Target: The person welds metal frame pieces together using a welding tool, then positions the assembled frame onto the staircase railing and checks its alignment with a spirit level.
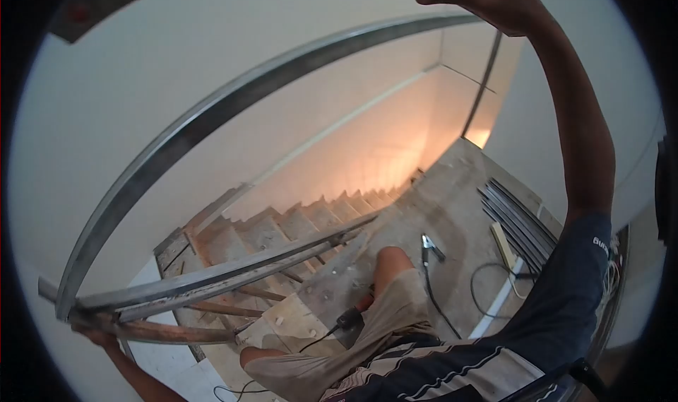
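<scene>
At the lower left, my left hand (97,337) is closed around the end of a metal railing frame (212,278), where its bars meet. A long grey metal bar (176,130) rises from that corner and arcs, through the lens, across to the upper right. My right hand (491,3) is raised at the top edge, near the bar's far end. Its fingers are curled by something dark, cut off by the frame edge, that I cannot make out. A corded power tool (349,318), partly hidden by my leg, lies on the floor.
Stairs (304,222) descend beyond the railing frame, beside a white wall (332,105). On the landing floor lie a metal clamp (431,248) with a black cable (439,304), several dark metal bars (519,222) and a pale wooden strip (503,245). An upright post (482,87) stands behind.
</scene>
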A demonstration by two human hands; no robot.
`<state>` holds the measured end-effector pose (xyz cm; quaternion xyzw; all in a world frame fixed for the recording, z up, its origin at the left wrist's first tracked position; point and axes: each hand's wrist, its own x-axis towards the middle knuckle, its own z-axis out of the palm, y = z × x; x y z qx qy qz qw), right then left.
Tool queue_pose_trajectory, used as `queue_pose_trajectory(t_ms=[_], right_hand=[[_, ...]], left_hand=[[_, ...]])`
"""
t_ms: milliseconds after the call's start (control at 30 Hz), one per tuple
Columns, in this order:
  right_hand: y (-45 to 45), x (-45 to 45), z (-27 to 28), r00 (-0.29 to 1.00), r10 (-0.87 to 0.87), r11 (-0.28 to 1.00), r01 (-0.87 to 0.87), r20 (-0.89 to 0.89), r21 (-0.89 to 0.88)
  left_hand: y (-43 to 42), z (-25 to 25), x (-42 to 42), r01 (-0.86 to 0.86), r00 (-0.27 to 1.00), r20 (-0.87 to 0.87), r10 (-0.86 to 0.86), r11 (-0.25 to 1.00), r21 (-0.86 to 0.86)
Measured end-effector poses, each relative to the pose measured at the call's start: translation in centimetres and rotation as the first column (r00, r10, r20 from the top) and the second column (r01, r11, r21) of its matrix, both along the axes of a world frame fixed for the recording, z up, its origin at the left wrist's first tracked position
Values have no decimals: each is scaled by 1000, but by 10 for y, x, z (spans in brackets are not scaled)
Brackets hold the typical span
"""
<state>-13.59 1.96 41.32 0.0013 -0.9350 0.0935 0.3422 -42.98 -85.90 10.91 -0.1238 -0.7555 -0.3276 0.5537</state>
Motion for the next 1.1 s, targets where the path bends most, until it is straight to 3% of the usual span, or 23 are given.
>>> queue_pose_trajectory(t_ms=[33, 67, 100, 133, 267, 333, 400, 567, 700, 767, 800, 900, 1100], right_hand=[[-9, -3, 6, 997, -29, 996, 34, 67, -77], [-3, -15, 6, 994, -2, 996, 11, 106, -84], [-13, -13, 6, 996, 7, 997, 0, 92, -73], [-25, -9, 6, 992, 8, 996, 4, 126, -89], [-16, 6, -17, 996, 55, 998, -53, 77, -23], [-19, 21, -17, 991, 85, 996, -83, 101, -26], [-13, 26, -26, 996, 34, 998, -29, -85, 60], [16, 9, -23, 969, -71, 997, 68, -237, -23], [42, -37, -34, 923, -115, 967, 188, -368, 170], [52, -72, -41, 830, -48, 914, 261, -555, 312], [54, -85, -44, 825, -55, 929, 249, -563, 275], [73, -127, -53, 799, 1, 926, 226, -601, 301], [89, -161, -62, 808, 123, 880, 180, -576, 440]], left_hand=[[17, 7, 2, 238, 963, 43, -265, 916, 324], [57, 30, 20, 302, 918, 36, -394, 757, 580], [105, 54, 45, 330, 854, -10, -519, 528, 782], [137, 68, 60, 298, 867, -15, -497, 496, 816], [132, 69, 63, 307, 831, -36, -555, 404, 862], [126, 64, 59, 308, 836, 21, -549, 500, 809], [128, 64, 59, 315, 835, 13, -549, 498, 808], [138, 71, 68, 237, 853, 58, -519, 483, 843], [92, 49, 39, 275, 852, 85, -516, 579, 767], [80, 45, 32, 336, 824, 74, -562, 589, 735], [90, 47, 38, 327, 827, 28, -562, 521, 788], [115, 60, 52, 302, 841, 1, -541, 470, 829], [92, 52, 41, 308, 843, 11, -537, 501, 809]])
